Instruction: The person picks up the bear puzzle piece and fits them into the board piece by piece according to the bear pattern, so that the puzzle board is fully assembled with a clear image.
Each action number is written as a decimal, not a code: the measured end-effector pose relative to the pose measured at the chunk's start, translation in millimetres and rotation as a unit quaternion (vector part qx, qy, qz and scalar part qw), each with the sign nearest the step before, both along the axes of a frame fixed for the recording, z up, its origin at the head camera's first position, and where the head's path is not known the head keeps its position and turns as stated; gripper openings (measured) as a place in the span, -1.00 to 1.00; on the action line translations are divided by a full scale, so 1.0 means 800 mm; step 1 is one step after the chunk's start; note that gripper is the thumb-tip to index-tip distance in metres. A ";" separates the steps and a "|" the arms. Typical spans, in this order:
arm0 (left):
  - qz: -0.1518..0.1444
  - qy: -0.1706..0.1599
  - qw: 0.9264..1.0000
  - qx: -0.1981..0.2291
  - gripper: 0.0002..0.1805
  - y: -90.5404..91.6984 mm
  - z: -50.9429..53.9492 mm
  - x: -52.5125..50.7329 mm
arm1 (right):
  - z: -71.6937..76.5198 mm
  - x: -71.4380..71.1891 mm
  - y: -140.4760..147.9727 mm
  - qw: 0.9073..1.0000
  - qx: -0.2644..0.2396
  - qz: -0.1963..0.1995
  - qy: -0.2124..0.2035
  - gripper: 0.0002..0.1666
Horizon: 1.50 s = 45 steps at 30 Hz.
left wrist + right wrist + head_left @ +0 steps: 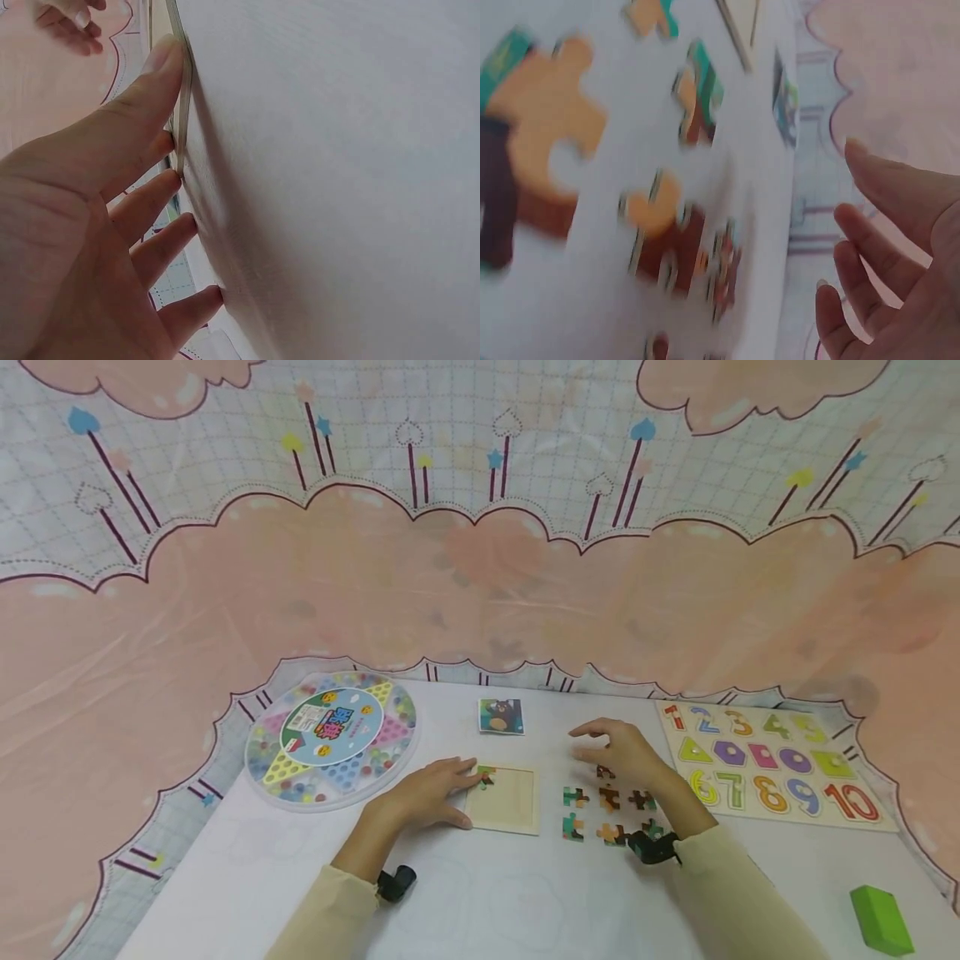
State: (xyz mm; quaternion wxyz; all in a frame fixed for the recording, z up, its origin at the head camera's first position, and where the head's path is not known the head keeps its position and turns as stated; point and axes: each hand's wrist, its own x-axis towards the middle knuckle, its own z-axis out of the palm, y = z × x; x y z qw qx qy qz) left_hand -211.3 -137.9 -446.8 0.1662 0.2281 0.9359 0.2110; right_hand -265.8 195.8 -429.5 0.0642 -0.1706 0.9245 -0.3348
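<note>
A square wooden puzzle tray (510,802) lies on the table, with a small patch of puzzle piece (486,776) in its far left corner. My left hand (429,795) rests at the tray's left side, fingers extended. In the left wrist view, its thumb and fingertips touch the tray's edge (182,97). My right hand (618,752) hovers over the far end of the loose jigsaw pieces (609,798), fingers slightly bent and apart. Nothing is between those fingers (877,251) in the right wrist view. My right wrist partly covers the nearest pieces. Beyond the tray lies a bear picture card (501,717).
A round Chinese checkers board (333,739) with colored marbles sits at the left. At the right lies a number and shape board (772,760). A green block (881,920) stands near the front right. Patterned cloth (480,593) rises behind the table.
</note>
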 end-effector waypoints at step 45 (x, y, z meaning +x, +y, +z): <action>0.009 0.002 1.000 -0.001 -0.17 0.002 -0.007 -0.018 | -0.028 -0.009 0.046 0.997 0.022 -0.022 -0.075 -0.82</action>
